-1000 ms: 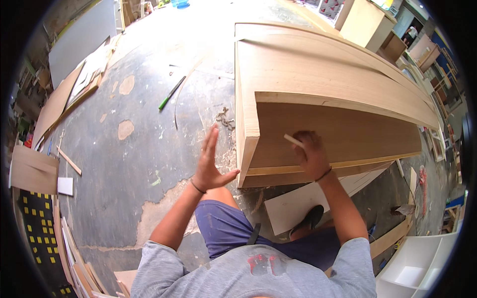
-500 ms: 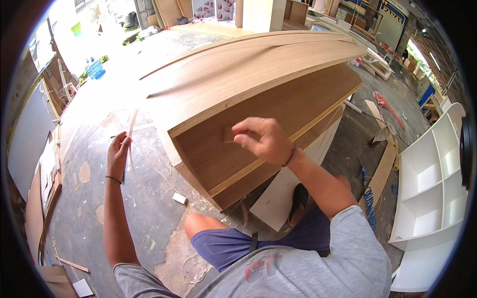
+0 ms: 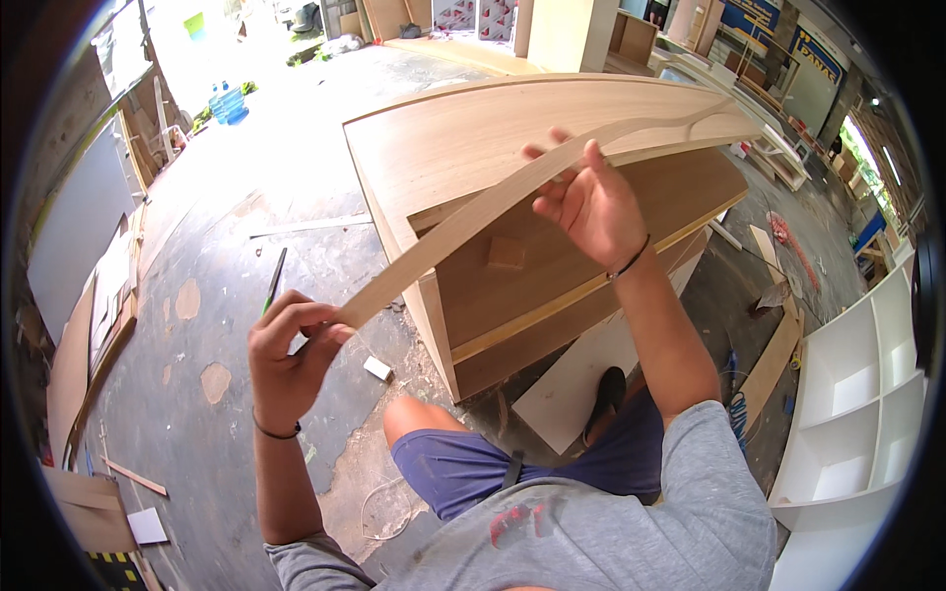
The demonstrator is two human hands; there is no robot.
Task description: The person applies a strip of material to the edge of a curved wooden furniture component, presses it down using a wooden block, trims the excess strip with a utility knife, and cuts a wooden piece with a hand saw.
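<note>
A long, thin, wood-coloured edging strip (image 3: pixel 463 225) curves from my left hand (image 3: pixel 299 345) across the cabinet's front edge towards its far right. The fingers of my left hand pinch its near end. Beside that hand shows a slim black and green tool (image 3: pixel 275 281); whether the hand holds it or it lies on the floor, I cannot tell. My right hand (image 3: pixel 596 207) is open, palm up and fingers apart, right by the strip's middle; the strip hides part of the fingers. A wooden cabinet (image 3: pixel 591 103) lies before me, with a small square wooden piece (image 3: pixel 506 253) against its inner panel.
A white board (image 3: pixel 562 394) lies under the cabinet by my foot. A small white block (image 3: pixel 377 368) is on the floor near my knee. White shelving (image 3: pixel 847 394) stands at right, near a blue coiled hose (image 3: pixel 739 412). Leaning panels (image 3: pixel 79 207) line the left.
My left hand has come nearer with the strip's end. My right hand has opened from a pinch and moved right and up. The strip now shows broadside across the cabinet. The view has shifted slightly.
</note>
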